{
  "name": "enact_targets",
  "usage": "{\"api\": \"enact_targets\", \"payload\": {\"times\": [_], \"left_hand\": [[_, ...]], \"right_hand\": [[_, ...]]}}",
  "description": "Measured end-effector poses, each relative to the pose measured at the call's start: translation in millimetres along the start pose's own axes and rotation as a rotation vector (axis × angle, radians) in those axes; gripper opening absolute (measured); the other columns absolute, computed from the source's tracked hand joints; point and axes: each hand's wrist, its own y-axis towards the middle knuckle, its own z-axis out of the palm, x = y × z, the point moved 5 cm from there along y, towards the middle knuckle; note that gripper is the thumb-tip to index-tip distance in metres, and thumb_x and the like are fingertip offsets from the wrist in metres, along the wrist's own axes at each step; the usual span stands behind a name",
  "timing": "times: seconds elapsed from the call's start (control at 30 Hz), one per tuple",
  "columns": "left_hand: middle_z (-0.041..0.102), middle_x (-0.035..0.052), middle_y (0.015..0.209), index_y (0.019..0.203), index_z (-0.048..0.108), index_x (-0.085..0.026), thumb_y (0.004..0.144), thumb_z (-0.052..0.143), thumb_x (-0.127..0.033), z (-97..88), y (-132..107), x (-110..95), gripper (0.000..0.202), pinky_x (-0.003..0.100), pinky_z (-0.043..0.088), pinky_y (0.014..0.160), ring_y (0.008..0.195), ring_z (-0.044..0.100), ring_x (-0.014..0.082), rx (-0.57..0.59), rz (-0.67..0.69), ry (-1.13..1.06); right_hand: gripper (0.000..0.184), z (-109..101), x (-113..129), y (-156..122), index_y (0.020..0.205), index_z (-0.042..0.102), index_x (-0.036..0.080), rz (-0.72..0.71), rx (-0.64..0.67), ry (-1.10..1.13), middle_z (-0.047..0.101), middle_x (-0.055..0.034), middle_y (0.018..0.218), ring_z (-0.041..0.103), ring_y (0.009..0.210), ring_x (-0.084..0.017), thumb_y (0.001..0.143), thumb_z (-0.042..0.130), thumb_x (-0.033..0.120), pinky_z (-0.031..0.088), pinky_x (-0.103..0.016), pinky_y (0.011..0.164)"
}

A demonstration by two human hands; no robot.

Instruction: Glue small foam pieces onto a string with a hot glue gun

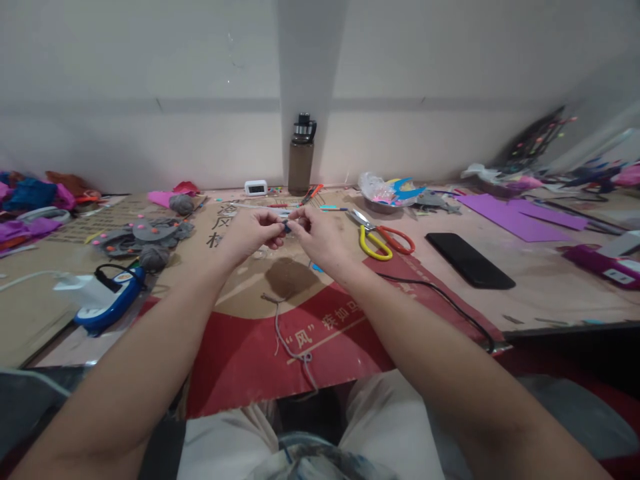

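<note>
My left hand [260, 232] and my right hand [311, 232] meet above the cardboard sheet, fingertips pinched together. Between them is a small dark blue piece [287, 227], mostly covered by the fingers, so its kind cannot be made out. Below the hands, a length of grey yarn [280, 330] trails over the red printed part of the cardboard [235, 367] toward its front edge. To the right of my right hand lie scissors [375, 237] with one yellow and one red handle, blades pointing up and left. A small bright blue scrap [317, 267] rests under my right wrist.
A brown bottle [300, 163] and a white digital clock [256, 188] stand by the wall. Grey felt pieces [145, 233] and a blue power strip [111, 300] lie left. At right are a black phone [469, 260], purple sheets [515, 217], a black cable [445, 297] and a filled bowl [385, 207].
</note>
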Motion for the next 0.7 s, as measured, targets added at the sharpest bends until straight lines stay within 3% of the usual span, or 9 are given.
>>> {"api": "enact_targets", "payload": {"times": [0.1, 0.3, 0.57, 0.7], "left_hand": [[0.059, 0.0007, 0.054, 0.066, 0.061, -0.015, 0.068, 0.063, -0.018, -4.7, 0.4, -0.9, 0.004, 0.021, 0.046, 0.048, 0.047, 0.056, 0.0097, -0.145, 0.021, -0.026], [0.058, 0.0005, 0.053, 0.064, 0.06, -0.014, 0.067, 0.062, -0.016, -21.7, -1.6, -5.7, 0.004, 0.018, 0.041, 0.044, 0.045, 0.052, 0.0076, -0.372, 0.075, -0.051], [0.061, -0.0001, 0.066, 0.072, 0.058, -0.016, 0.066, 0.061, -0.022, -47.7, 4.3, 9.4, 0.009, 0.016, 0.036, 0.04, 0.047, 0.052, 0.0055, -0.52, 0.113, -0.306], [0.061, 0.0002, 0.066, 0.072, 0.056, -0.017, 0.066, 0.06, -0.019, -58.7, 6.6, 14.8, 0.008, 0.015, 0.035, 0.039, 0.048, 0.052, 0.0058, -0.568, 0.052, -0.461]], "right_hand": [[0.018, 3.8, -0.9, -2.4, 0.094, 0.052, 0.016, 0.014, 0.004, 0.091, 0.059, -0.0016, 0.077, 0.051, 0.066, -0.012, 0.084, 0.046, 0.03, 0.037, -0.024, 0.062], [0.018, 14.3, 11.5, -10.5, 0.084, 0.057, 0.018, -0.073, 0.093, 0.051, 0.061, -0.0019, 0.08, 0.052, 0.075, -0.013, 0.086, 0.041, 0.025, 0.037, -0.025, 0.07], [0.022, 30.6, 36.4, -26.2, 0.089, 0.063, 0.017, -0.245, 0.37, 0.037, 0.063, -0.0034, 0.084, 0.053, 0.077, -0.013, 0.088, 0.041, 0.022, 0.037, -0.024, 0.072], [0.021, 31.6, 55.9, -39.8, 0.087, 0.067, 0.019, -0.441, 0.64, 0.118, 0.065, -0.0025, 0.084, 0.055, 0.078, -0.013, 0.087, 0.047, 0.024, 0.038, -0.024, 0.075]]}}
